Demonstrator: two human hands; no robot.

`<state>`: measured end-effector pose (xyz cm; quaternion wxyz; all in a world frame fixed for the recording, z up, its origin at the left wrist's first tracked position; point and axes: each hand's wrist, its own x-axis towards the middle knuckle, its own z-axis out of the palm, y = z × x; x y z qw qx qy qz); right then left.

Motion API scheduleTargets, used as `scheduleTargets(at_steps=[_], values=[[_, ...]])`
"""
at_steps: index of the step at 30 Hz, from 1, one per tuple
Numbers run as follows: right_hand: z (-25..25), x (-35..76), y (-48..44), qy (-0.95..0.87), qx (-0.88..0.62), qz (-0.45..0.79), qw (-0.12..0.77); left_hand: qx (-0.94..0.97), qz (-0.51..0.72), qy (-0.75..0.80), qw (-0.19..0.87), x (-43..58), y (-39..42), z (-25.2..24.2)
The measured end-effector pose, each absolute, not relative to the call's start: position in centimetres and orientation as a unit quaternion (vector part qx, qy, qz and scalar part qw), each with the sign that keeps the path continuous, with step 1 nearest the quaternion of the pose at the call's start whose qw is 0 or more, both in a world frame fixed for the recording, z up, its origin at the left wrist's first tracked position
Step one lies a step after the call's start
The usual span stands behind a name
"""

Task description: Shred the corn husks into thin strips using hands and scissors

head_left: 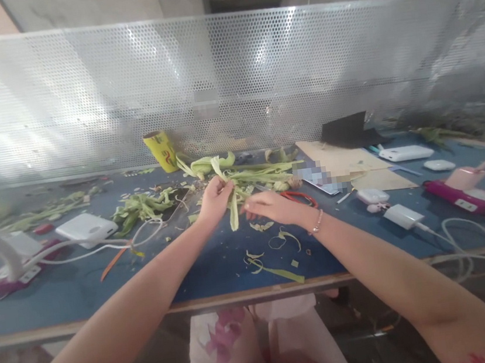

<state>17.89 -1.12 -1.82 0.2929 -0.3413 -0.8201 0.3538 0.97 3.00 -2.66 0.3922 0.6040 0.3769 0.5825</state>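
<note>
My left hand [217, 199] is closed around a pale green leafy stalk [233, 213], which sticks out above and below the fingers. Just to the right, my right hand [270, 206] has its fingers curled together close to the stalk's lower end; whether they pinch anything is too blurred to tell. Behind both hands lies a pile of long green stalks [263, 173] with leaves. Another heap of green trimmings [144, 208] sits to the left. Thin peelings and a green strip [287, 275] are scattered on the blue table [218, 273] in front of me.
A yellow tube-shaped can [161, 151] leans by the perforated metal screen [116, 91]. Rightward are a phone [324, 178], cardboard [346, 160], a red-orange loop [300, 198] and a white charger [403, 216]. A white box [87, 229] with cables and a power strip [19, 276] stand left.
</note>
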Motion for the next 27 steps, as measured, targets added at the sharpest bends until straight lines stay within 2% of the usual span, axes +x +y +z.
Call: scheduleTargets(at_steps=[6,10,13,19,27], values=[[-1.8,16.9,-1.2,-0.774,-0.401,0.389,0.298,0.539,0.603,0.292,0.511,1.4,1.6,-1.5],[-1.3,15.8,-2.0,-0.684,-0.435,0.423,0.404,0.516,0.597,0.285,0.544,1.2,1.5,-1.0],[-1.2,15.8,-2.1,-0.679,-0.422,0.411,0.439,0.479,0.616,0.264,0.566,1.2,1.9,-1.0],[-1.9,16.3,-1.9,-0.697,-0.372,0.303,0.532,0.435,0.679,0.277,0.522,1.5,2.1,-0.9],[-1.8,16.4,-2.1,-0.686,-0.360,0.218,0.594,0.513,0.643,0.265,0.502,1.6,1.4,-1.0]])
